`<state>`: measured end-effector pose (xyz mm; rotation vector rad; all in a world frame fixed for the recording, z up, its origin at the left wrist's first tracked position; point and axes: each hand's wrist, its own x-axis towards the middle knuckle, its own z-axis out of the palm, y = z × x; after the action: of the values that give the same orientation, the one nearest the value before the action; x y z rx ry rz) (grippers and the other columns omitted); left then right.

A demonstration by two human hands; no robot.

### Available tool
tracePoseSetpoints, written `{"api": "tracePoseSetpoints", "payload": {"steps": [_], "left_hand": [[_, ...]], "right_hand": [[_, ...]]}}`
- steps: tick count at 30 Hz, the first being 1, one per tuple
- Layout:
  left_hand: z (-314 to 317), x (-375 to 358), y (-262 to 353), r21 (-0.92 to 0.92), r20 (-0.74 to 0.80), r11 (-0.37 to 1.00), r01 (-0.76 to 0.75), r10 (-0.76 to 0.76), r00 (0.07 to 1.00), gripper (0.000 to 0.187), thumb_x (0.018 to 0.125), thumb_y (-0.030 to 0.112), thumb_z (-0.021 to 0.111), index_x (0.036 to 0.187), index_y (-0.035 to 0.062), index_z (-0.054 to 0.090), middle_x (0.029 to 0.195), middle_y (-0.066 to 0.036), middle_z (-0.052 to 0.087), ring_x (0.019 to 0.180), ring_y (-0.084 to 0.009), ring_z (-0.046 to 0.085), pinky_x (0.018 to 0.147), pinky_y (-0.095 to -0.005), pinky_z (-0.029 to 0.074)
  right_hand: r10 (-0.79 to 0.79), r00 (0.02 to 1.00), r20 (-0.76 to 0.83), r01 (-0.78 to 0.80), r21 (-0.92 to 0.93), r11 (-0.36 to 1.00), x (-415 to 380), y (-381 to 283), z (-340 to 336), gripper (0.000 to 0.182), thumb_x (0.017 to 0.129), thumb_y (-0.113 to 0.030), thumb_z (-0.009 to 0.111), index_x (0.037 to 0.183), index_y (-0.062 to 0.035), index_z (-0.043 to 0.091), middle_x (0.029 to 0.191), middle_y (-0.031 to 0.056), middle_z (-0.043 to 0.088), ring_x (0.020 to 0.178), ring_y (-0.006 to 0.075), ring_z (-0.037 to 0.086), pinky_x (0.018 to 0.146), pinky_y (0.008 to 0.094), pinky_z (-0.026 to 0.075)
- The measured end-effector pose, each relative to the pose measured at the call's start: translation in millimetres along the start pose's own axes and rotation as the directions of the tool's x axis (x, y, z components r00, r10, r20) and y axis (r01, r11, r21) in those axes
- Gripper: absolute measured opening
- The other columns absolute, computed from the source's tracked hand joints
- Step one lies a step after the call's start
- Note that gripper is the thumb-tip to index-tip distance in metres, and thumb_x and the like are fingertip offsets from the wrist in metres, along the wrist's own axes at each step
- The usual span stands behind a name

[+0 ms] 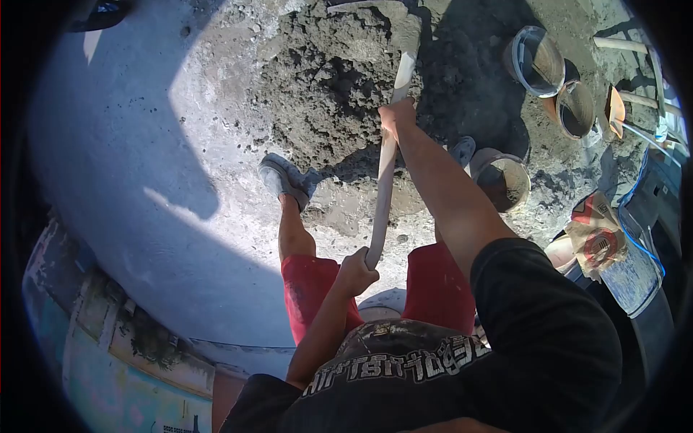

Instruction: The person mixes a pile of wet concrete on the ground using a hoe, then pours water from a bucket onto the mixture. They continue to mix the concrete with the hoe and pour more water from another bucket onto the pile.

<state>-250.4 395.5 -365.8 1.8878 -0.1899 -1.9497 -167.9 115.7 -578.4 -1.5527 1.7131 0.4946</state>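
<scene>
My left hand (356,273) is closed around the lower end of a long wooden hoe handle (385,180), close to my red shorts. Farther up the same handle, my right hand (398,115) grips it with the arm stretched out. The head of the hoe (406,32) reaches the top of the view, at the far side of a heap of wet grey mortar (332,86). Part of its blade is cut off by the frame's edge. The heap lies on the ground just beyond my shoes.
Several buckets stand to the right, among them a bucket (538,61) and a nearer one (499,180). A torn paper sack (598,234) lies by a blue hose (628,195). More handled tools rest at the far right. A smooth pale floor (115,173) stretches left.
</scene>
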Motion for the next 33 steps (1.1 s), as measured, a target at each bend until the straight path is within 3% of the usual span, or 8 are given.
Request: {"api": "tracePoseSetpoints", "payload": {"steps": [4, 9, 16, 19, 24, 29, 30, 33], "left_hand": [[114, -31, -80, -0.015, 0.277, 0.992, 0.129, -0.12, 0.954, 0.05, 0.066, 0.024, 0.073, 0.108, 0.0011, 0.062, 0.102, -0.024, 0.066, 0.096, -0.0362, 0.065, 0.083, -0.0425, 0.051], [187, -47, -125, 0.311, 0.505, 0.937, 0.156, -0.303, 0.809, 0.042, 0.072, 0.03, 0.072, 0.106, 0.0057, 0.068, 0.105, -0.019, 0.068, 0.102, -0.0359, 0.064, 0.087, -0.0435, 0.051], [43, 42, -20, -0.046, -0.051, 0.997, 0.061, -0.063, 0.997, 0.036, 0.07, 0.024, 0.069, 0.099, 0.0037, 0.065, 0.09, -0.02, 0.068, 0.087, -0.0357, 0.066, 0.079, -0.0435, 0.052], [-1, 83, 32, -0.154, -0.163, 0.988, -0.029, 0.004, 0.987, 0.029, 0.07, 0.018, 0.069, 0.089, -0.0014, 0.061, 0.077, -0.018, 0.067, 0.073, -0.0311, 0.067, 0.068, -0.0408, 0.053], [98, 69, -25, -0.671, 0.273, 0.722, 0.169, 0.028, 0.962, 0.017, 0.067, 0.006, 0.067, 0.078, -0.0016, 0.056, 0.062, -0.01, 0.06, 0.049, -0.0174, 0.058, 0.044, -0.0325, 0.046], [201, 6, -71, -0.178, 0.427, 0.973, 0.149, -0.06, 0.902, 0.033, 0.07, 0.029, 0.067, 0.08, -0.0022, 0.067, 0.067, -0.017, 0.066, 0.055, -0.0284, 0.064, 0.056, -0.037, 0.053], [248, 5, -118, 0.302, 0.399, 0.862, -0.406, 0.272, 0.876, 0.032, 0.072, 0.027, 0.067, 0.089, -0.0003, 0.069, 0.085, -0.02, 0.069, 0.08, -0.0335, 0.069, 0.071, -0.0439, 0.054], [235, -22, -122, 0.246, 0.312, 0.956, 0.161, -0.235, 0.921, 0.034, 0.07, 0.017, 0.065, 0.101, 0.0032, 0.069, 0.1, -0.021, 0.068, 0.098, -0.0381, 0.065, 0.084, -0.0469, 0.051]], "right_hand": [[-0.12, 0.993, 0.003, 0.12, -0.067, 0.991, -77, 126, 2, 0.056, 0.076, -0.011, 0.073, 0.114, 0.0023, 0.035, 0.086, 0.0252, 0.064, 0.077, 0.0369, 0.068, 0.063, 0.0425, 0.055], [-0.043, 0.985, 0.17, -0.035, 0.429, 0.903, -159, 159, -54, 0.047, 0.076, 0.002, 0.063, 0.113, -0.0031, 0.036, 0.075, 0.0111, 0.053, 0.054, 0.021, 0.059, 0.047, 0.0327, 0.049], [-0.388, 0.912, 0.132, 0.234, 0.609, 0.758, -50, -33, -43, 0.046, 0.078, -0.001, 0.065, 0.113, -0.0002, 0.035, 0.076, 0.0094, 0.052, 0.05, 0.0198, 0.057, 0.044, 0.0351, 0.048], [-0.361, 0.917, 0.172, 0.287, 0.346, 0.893, 41, -103, 19, 0.026, 0.078, -0.013, 0.07, 0.093, 0.0025, 0.055, 0.077, 0.0116, 0.062, 0.061, 0.0225, 0.063, 0.055, 0.0374, 0.053], [-0.25, 0.954, 0.167, 0.289, -0.278, 0.916, -17, -20, 42, 0.065, 0.075, -0.019, 0.072, 0.12, 0.0068, 0.034, 0.11, 0.0288, 0.062, 0.105, 0.0395, 0.063, 0.089, 0.0441, 0.052], [-0.301, 0.948, 0.1, 0.315, -0.183, 0.931, -84, 116, -18, 0.052, 0.077, -0.015, 0.074, 0.109, 0.0046, 0.038, 0.093, 0.0271, 0.064, 0.084, 0.038, 0.068, 0.069, 0.0425, 0.055], [-0.216, 0.963, 0.162, 0.226, -0.049, 0.973, -89, 161, -17, 0.051, 0.077, -0.009, 0.072, 0.112, 0.0018, 0.036, 0.083, 0.0207, 0.061, 0.067, 0.0319, 0.066, 0.056, 0.0413, 0.053], [-0.098, 0.982, 0.16, 0.069, 0.178, 0.982, -131, 218, -47, 0.056, 0.073, -0.008, 0.073, 0.114, 0.0007, 0.035, 0.081, 0.0166, 0.059, 0.069, 0.0297, 0.066, 0.06, 0.0403, 0.053]]}}
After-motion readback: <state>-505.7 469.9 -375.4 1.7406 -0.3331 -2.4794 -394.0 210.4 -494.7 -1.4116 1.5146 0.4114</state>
